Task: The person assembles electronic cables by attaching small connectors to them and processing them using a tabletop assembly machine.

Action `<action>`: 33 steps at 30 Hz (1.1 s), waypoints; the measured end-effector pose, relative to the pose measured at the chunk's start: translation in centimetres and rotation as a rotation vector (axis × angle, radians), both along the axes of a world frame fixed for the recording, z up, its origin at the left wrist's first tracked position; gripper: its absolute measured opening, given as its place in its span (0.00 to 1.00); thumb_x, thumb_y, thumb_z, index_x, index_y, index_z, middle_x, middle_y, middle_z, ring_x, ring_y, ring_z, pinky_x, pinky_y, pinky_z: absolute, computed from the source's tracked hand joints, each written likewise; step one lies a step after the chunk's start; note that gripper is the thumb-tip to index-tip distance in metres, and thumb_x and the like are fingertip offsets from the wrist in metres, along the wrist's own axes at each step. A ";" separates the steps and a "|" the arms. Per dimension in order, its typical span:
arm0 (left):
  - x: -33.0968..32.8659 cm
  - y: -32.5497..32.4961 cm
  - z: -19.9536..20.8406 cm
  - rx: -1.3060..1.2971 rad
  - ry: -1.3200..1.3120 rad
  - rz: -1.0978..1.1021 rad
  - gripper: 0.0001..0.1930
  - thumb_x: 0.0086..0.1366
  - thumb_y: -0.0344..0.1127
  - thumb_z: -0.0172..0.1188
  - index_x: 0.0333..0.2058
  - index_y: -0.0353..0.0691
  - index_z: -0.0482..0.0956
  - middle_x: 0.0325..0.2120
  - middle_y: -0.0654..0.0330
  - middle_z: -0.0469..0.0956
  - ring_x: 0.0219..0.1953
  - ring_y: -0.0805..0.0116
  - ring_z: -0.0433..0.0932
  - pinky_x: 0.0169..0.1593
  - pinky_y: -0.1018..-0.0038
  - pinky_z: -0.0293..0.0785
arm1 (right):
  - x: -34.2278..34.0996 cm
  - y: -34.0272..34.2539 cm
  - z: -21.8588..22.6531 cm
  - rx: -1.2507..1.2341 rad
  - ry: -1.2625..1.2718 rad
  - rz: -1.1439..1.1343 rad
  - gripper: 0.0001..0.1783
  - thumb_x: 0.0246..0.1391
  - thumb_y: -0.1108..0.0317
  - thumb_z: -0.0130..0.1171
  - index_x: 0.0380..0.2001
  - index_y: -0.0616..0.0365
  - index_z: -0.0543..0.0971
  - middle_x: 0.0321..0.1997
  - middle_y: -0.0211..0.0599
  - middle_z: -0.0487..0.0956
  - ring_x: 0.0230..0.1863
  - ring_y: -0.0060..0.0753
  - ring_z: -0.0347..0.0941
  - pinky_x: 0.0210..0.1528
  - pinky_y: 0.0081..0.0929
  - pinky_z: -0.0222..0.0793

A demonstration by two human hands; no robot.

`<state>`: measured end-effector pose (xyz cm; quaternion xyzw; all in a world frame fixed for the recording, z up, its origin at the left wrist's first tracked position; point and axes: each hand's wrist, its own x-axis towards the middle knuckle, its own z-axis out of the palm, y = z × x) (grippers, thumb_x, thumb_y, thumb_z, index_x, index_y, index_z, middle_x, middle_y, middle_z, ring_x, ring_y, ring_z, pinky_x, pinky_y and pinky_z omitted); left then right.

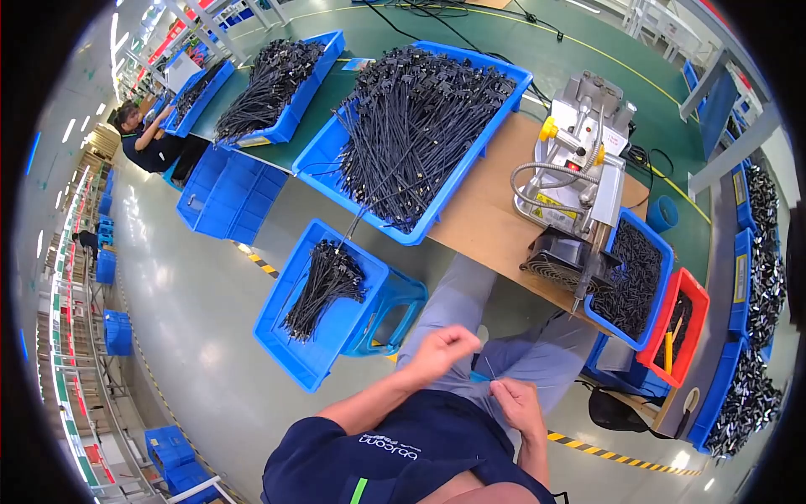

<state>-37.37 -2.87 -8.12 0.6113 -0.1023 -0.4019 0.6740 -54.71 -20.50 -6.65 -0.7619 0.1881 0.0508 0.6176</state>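
Over the lap, the left hand [442,346] is curled shut with its fingers pinching a thin black cable tie [488,366]; the right hand [514,401] nips its lower end (near a blue bit), below the counter [487,223].

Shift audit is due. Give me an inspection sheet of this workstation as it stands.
Surface: brown bench carrying a grey machine and a large blue bin.
Job's things: thin black tie held over the lap; heaped black ties in the large bin.
Clutter: small blue bin of ties resting on a blue stool; red bin at right.
Grippers: left hand and right hand both pinch the tie.
Cables: black cords on the green floor.
Surroundings: another person seated at a far bench.
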 end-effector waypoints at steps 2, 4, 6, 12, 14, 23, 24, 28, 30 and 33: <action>2.9 1.8 3.4 0.063 -0.276 0.039 0.08 0.73 0.34 0.65 0.43 0.36 0.86 0.33 0.67 0.83 0.37 0.80 0.77 0.42 0.79 0.74 | -0.7 -0.7 -0.9 -0.032 0.006 -0.023 0.13 0.66 0.66 0.60 0.32 0.63 0.85 0.24 0.41 0.81 0.25 0.34 0.78 0.31 0.33 0.71; 6.1 3.1 9.0 0.009 -0.313 -0.085 0.09 0.75 0.35 0.63 0.45 0.35 0.86 0.34 0.64 0.86 0.34 0.79 0.82 0.37 0.79 0.77 | -1.3 -1.4 -2.0 -0.068 0.018 -0.053 0.12 0.66 0.66 0.60 0.32 0.63 0.85 0.25 0.42 0.82 0.26 0.36 0.78 0.33 0.33 0.71; 8.8 3.1 16.2 0.117 -0.492 -0.152 0.10 0.75 0.33 0.60 0.46 0.33 0.85 0.33 0.60 0.88 0.30 0.76 0.85 0.33 0.77 0.79 | -1.8 -2.2 -2.7 -0.099 -0.005 -0.137 0.12 0.67 0.67 0.58 0.36 0.63 0.86 0.27 0.42 0.82 0.29 0.35 0.78 0.34 0.33 0.72; 22.0 -2.1 21.7 0.647 -1.412 -0.004 0.12 0.70 0.41 0.62 0.40 0.40 0.87 0.34 0.51 0.87 0.37 0.51 0.86 0.41 0.62 0.81 | -0.7 -3.5 -1.7 -0.123 -0.097 -0.243 0.13 0.69 0.67 0.56 0.41 0.62 0.86 0.27 0.37 0.81 0.29 0.30 0.78 0.34 0.29 0.71; 26.5 -3.7 20.5 0.815 -1.436 0.010 0.12 0.67 0.44 0.63 0.39 0.44 0.88 0.34 0.53 0.86 0.38 0.49 0.86 0.43 0.56 0.81 | -0.8 -3.3 -1.8 -0.126 -0.123 -0.275 0.13 0.70 0.67 0.55 0.41 0.63 0.86 0.26 0.35 0.80 0.29 0.26 0.76 0.34 0.27 0.70; 30.5 -8.3 15.7 1.004 -1.629 0.038 0.15 0.62 0.48 0.68 0.36 0.41 0.89 0.36 0.51 0.83 0.38 0.46 0.86 0.44 0.53 0.83 | -3.3 -2.7 -4.1 -0.091 -0.040 -0.321 0.13 0.69 0.67 0.56 0.41 0.64 0.86 0.31 0.41 0.84 0.32 0.31 0.81 0.37 0.30 0.74; 30.5 -8.4 15.6 1.021 -1.627 0.026 0.15 0.62 0.48 0.68 0.35 0.41 0.89 0.35 0.50 0.83 0.38 0.46 0.86 0.43 0.53 0.83 | -3.4 -2.6 -4.2 -0.085 -0.040 -0.337 0.13 0.70 0.67 0.56 0.42 0.65 0.86 0.31 0.41 0.84 0.32 0.30 0.81 0.37 0.30 0.74; 31.2 -8.2 15.2 1.016 -1.639 0.024 0.15 0.64 0.47 0.65 0.32 0.40 0.89 0.33 0.49 0.84 0.36 0.45 0.86 0.42 0.52 0.83 | -2.9 -2.5 -4.2 -0.093 -0.040 -0.382 0.14 0.71 0.66 0.55 0.43 0.64 0.86 0.28 0.34 0.83 0.31 0.23 0.77 0.37 0.24 0.72; 31.6 -7.9 15.2 0.999 -1.644 0.052 0.15 0.64 0.47 0.65 0.32 0.40 0.89 0.33 0.49 0.84 0.36 0.45 0.86 0.42 0.52 0.83 | -2.5 -2.4 -3.7 -0.093 -0.024 -0.374 0.14 0.71 0.66 0.56 0.43 0.64 0.86 0.29 0.37 0.83 0.31 0.27 0.79 0.37 0.27 0.73; 31.9 -6.9 16.5 0.908 -1.663 0.128 0.16 0.65 0.47 0.64 0.32 0.40 0.89 0.33 0.49 0.85 0.35 0.45 0.86 0.41 0.52 0.83 | -2.1 -2.1 -3.4 -0.090 -0.018 -0.363 0.14 0.70 0.66 0.56 0.42 0.65 0.86 0.31 0.40 0.84 0.32 0.31 0.80 0.38 0.30 0.74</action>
